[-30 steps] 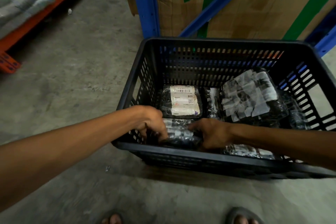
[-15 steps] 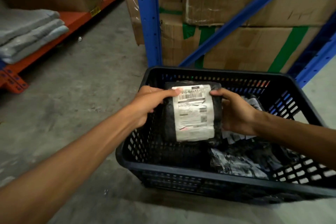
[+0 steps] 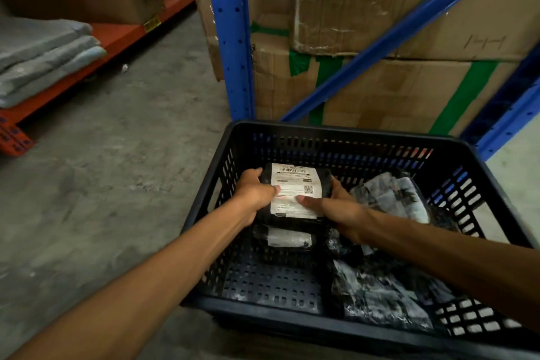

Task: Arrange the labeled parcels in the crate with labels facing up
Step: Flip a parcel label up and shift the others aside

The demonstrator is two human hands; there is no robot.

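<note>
Both forearms reach forward and down over the near rim of the black crate, converging on one parcel. The left hand clasps the left edge of the held parcel, fingers curled over its far corner and thumb lying on the white label. The right hand grasps the right edge, thumb pressed on the label's lower part and fingers wrapped around the side. The parcel is black plastic, label facing up, held low inside the crate toward its far left part.

Just nearer than the grip, partly under the held parcel, lies a second parcel with a white label showing on top. Nearer still, below the left forearm, the perforated crate floor is bare. To the right of the grip and nearer, a crumpled black-and-white parcel lies under the right forearm; right of the grip and slightly beyond, another wrapped parcel rests against the right side. That makes four parcels that can be told apart, though the right-hand heap is too jumbled for certainty.

Beyond the crate stand a blue rack upright and stacked cardboard boxes. Far to the left, folded grey mats sit on an orange shelf.
</note>
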